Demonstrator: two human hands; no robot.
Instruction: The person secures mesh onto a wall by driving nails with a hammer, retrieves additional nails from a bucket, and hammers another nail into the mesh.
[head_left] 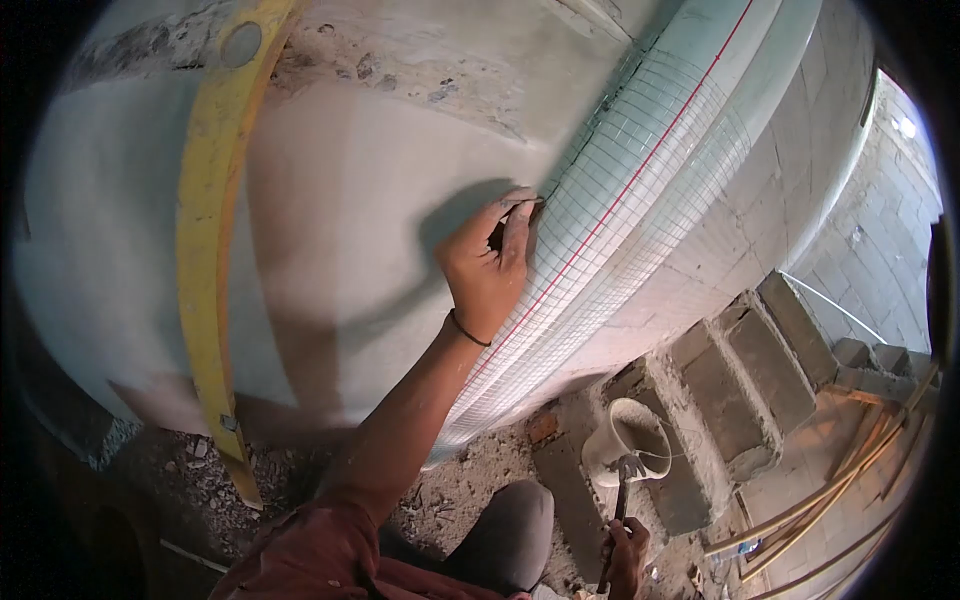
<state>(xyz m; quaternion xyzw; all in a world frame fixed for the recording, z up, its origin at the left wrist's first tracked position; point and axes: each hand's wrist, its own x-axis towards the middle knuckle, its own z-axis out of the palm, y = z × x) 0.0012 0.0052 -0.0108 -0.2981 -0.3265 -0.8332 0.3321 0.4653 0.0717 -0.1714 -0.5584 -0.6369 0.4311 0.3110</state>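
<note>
My left hand (489, 262) is raised against the pale wall (375, 170), thumb and fingers pinched on what looks like a thin dark nail (527, 201). Its fingertips are at the edge of a strip of square mesh (610, 190) that covers pale green pipes or ridges running up the wall. A red line (640, 165) runs lengthwise over the mesh. Low at the right, my right hand (625, 553) is closed around the dark handle of a hammer (622, 495). The hammer's head overlaps the near side of a white bucket (603, 452) in view.
A long yellow spirit level (207, 230) leans against the wall at left. Several concrete blocks (765, 360) line the floor at right, beside wooden strips (830, 490). Rubble (455, 495) covers the ground by my knee (520, 520). A block wall (880, 240) stands beyond.
</note>
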